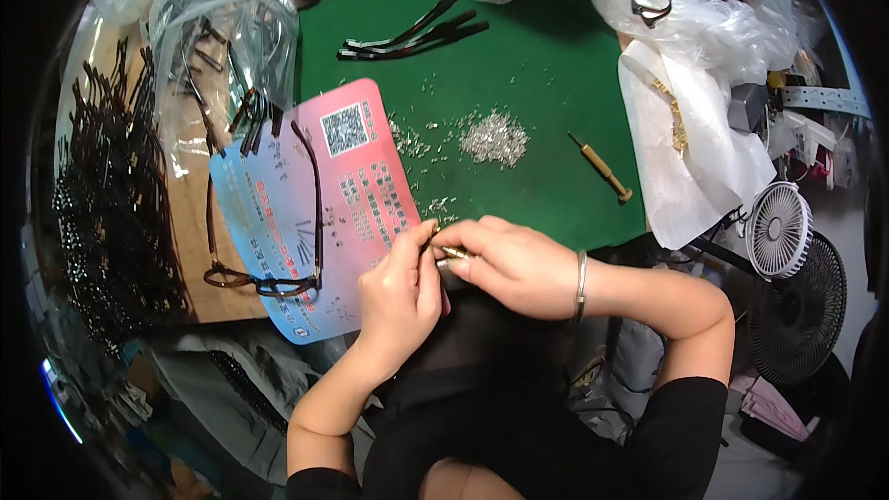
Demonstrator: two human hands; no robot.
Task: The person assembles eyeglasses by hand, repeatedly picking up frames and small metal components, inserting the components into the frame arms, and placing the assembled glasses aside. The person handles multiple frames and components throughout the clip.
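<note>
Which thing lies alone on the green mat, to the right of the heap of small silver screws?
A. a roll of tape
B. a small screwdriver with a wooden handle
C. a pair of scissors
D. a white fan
B: a small screwdriver with a wooden handle lies by itself on the green mat, to the right of the heap of silver screws.

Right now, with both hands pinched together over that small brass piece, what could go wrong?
1. The small brass piece is pinched between the left hand and right hand at the green mat's near edge; a slip could drop it into the lap.
2. The pile of tiny silver screws lies loose just beyond; a sweeping wrist might scatter it.
3. The finished glasses sit open beside the left hand and could be knocked.
</note>
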